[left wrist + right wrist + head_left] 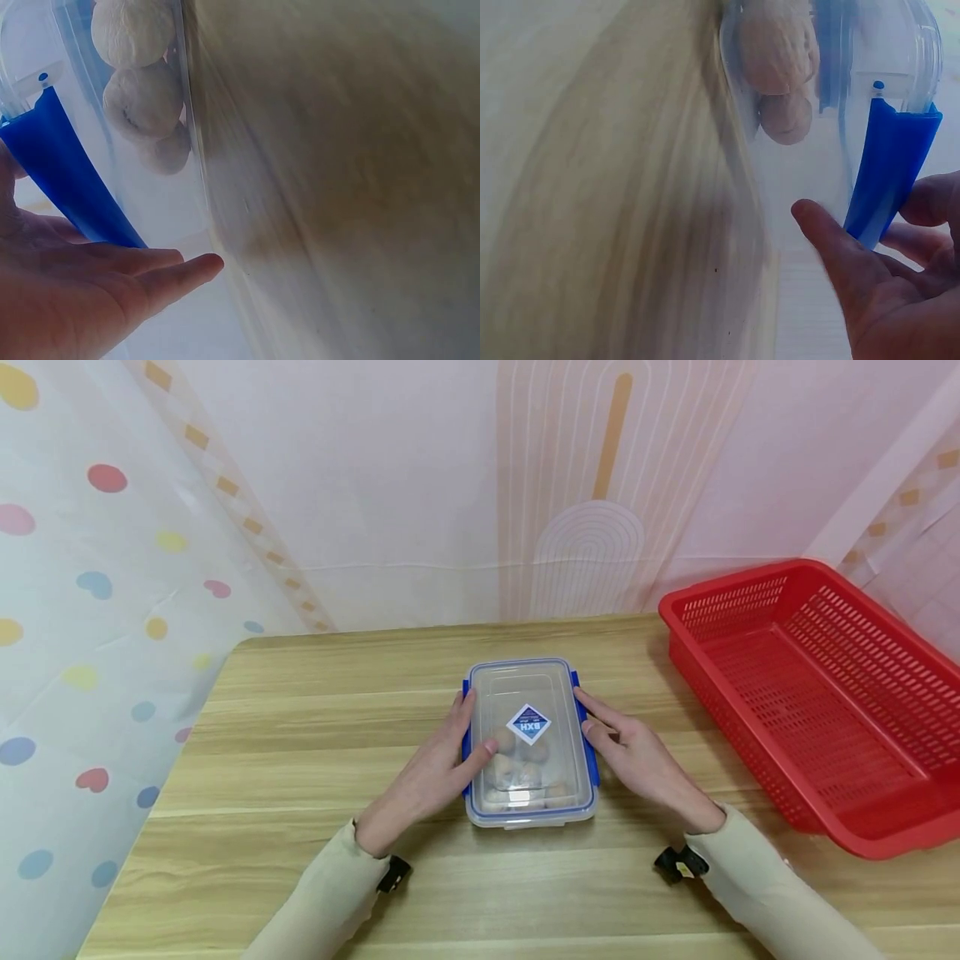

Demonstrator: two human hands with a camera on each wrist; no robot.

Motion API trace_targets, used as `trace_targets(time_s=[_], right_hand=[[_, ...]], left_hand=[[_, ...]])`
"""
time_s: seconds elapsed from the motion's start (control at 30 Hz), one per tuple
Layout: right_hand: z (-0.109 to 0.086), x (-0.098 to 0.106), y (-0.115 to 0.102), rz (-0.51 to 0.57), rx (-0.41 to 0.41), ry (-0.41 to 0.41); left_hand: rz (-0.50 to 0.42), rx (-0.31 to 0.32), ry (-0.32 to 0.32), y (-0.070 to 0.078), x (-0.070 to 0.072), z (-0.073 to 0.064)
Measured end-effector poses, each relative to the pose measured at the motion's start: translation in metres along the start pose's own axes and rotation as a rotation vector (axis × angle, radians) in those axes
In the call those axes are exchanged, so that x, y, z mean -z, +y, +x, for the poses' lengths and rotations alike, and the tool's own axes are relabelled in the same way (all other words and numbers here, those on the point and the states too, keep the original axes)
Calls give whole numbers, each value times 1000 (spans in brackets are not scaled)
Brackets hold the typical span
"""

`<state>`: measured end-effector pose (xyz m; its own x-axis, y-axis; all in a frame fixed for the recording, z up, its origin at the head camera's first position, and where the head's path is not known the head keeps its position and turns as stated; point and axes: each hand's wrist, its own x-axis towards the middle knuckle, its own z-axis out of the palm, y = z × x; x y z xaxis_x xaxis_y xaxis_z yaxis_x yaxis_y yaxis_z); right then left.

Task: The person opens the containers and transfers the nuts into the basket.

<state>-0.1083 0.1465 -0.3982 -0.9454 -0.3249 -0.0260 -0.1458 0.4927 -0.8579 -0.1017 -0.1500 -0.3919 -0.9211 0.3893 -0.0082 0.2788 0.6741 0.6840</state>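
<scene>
A clear lidded food container [517, 685] with blue side latches stands on the table, long side pointing away from me. Round, wrinkled, pale brown things like walnuts [142, 101] lie inside it, mostly toward the near end. My left hand [427, 772] holds the left side, thumb over the lid and fingers along the blue left latch [71, 172]. On the opposite side my right hand [648, 764] grips the edge at the blue right latch [892, 165]. Both latches slant away from the container's wall in the wrist views.
A large red plastic basket [750, 743] with slotted walls stands at the right of the wood-grain table [315, 718]. Behind the table hangs a pale patterned cloth [390, 485]; a dotted cloth [67, 635] hangs at the left. Black wrist cameras show at both cuffs.
</scene>
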Motion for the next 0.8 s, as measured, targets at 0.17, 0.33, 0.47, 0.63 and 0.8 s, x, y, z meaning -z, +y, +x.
trace_targets(time_s=[0.17,0.33,0.47,0.63,0.8], right_hand=[[4,-3,-3,-7,2,71],[7,-5,-6,-3,-6,128],[8,-7,-7,-14,1,157],[9,-7,-8,-26,8,175],[10,-7,-9,-50,9,179]], left_hand=[[8,-6,-2,0,0,0],[18,-11,-2,-1,-1,1],[17,-7,-11,0,-1,1],[14,-2,-29,0,-1,1],[3,-6,-24,-1,-1,1]])
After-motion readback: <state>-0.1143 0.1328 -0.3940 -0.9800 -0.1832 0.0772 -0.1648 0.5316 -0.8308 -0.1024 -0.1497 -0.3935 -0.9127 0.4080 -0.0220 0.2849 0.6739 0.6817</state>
